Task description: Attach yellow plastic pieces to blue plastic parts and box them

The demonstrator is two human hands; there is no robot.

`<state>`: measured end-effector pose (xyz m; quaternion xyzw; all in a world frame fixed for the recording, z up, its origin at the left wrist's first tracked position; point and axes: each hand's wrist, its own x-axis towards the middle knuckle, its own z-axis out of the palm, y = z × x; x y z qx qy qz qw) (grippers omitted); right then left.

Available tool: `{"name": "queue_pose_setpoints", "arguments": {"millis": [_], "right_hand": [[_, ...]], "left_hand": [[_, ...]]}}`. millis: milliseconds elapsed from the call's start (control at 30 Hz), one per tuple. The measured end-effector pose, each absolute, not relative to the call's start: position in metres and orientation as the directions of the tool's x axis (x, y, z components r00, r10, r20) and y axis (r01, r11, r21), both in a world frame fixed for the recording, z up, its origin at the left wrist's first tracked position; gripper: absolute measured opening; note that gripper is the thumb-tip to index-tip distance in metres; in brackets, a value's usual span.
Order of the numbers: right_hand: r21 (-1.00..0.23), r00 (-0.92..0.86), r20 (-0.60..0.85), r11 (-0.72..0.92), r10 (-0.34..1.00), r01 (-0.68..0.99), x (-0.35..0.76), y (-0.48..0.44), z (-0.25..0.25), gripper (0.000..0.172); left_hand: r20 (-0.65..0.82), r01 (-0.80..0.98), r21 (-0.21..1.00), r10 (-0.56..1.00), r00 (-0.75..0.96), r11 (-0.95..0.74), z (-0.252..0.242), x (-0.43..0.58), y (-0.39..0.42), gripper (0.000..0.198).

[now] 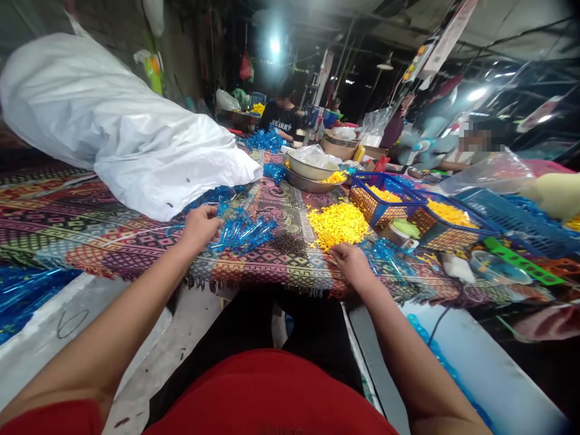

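Observation:
My left hand (202, 228) is at the left edge of a heap of shiny blue translucent plastic pieces (247, 232), its fingers curled together. What they hold, if anything, is too small to make out. My right hand (351, 264) rests at the near edge of a pile of small yellow pieces (339, 225), thumb and fingers pinched together. Whatever sits in that pinch cannot be made out. Between the hands lies a small heap of tiny dark pieces (289, 244). More blue plastic pieces (385, 255) lie just right of my right hand.
A patterned cloth (290, 273) covers the table. A large white sack (149, 127) lies at left. Blue baskets (383, 210) of yellow pieces stand at right, beside a round container (401, 232). Stacked metal bowls (312, 168) sit behind. Two people (278, 118) are across the table.

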<state>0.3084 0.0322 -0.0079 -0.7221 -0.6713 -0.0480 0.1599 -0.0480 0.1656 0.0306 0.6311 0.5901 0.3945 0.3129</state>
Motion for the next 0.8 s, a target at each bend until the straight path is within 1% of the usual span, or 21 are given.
{"name": "queue_pose_setpoints", "arguments": {"millis": [33, 67, 100, 167, 233, 367, 500, 633, 733, 800], "right_hand": [[-0.137, 0.065, 0.26, -0.029, 0.963, 0.99, 0.304, 0.04, -0.007, 0.026], [-0.108, 0.038, 0.235, -0.013, 0.971, 0.994, 0.3, 0.047, -0.005, 0.026], [-0.08, 0.014, 0.21, 0.003, 0.978, 0.997, 0.296, 0.054, -0.004, 0.026], [-0.032, -0.027, 0.159, 0.032, 0.987, 0.999, 0.289, 0.066, -0.002, 0.026], [0.005, -0.059, 0.108, 0.059, 0.992, 0.998, 0.284, 0.074, 0.0, 0.025], [0.047, -0.088, 0.048, 0.086, 0.995, 0.995, 0.279, 0.079, 0.005, 0.026], [0.036, -0.066, 0.036, 0.065, 0.997, 0.997, 0.276, 0.068, 0.009, 0.024], [-0.026, -0.039, -0.022, 0.038, 0.999, 0.999, 0.271, 0.056, 0.009, 0.017], [-0.078, -0.029, -0.043, 0.025, 0.999, 0.997, 0.269, 0.054, 0.006, 0.017], [-0.121, -0.048, -0.037, 0.044, 0.998, 0.992, 0.269, 0.055, 0.006, 0.016]], "left_hand": [[0.101, 0.325, 0.94, 0.995, 0.018, -0.101, 0.03, -0.045, 0.148, 0.041], [0.059, 0.173, 0.982, 0.996, 0.062, -0.069, 0.029, -0.04, 0.13, 0.041], [0.001, 0.062, 0.998, 0.993, 0.122, -0.009, 0.027, -0.035, 0.112, 0.043], [-0.087, -0.067, 0.992, 0.97, 0.226, 0.105, 0.024, -0.023, 0.079, 0.043], [-0.113, -0.156, 0.973, 0.938, 0.329, 0.172, 0.019, -0.013, 0.055, 0.039], [-0.161, -0.25, 0.925, 0.89, 0.426, 0.287, 0.01, -0.003, 0.033, 0.03], [-0.185, -0.261, 0.902, 0.855, 0.485, 0.343, 0.009, -0.004, 0.025, 0.016], [-0.214, -0.26, 0.878, 0.817, 0.536, 0.401, 0.008, -0.001, 0.017, 0.017], [-0.215, -0.264, 0.868, 0.796, 0.566, 0.422, 0.006, 0.004, 0.011, 0.019], [-0.214, -0.266, 0.863, 0.789, 0.576, 0.429, 0.004, 0.007, 0.009, 0.023]]}}
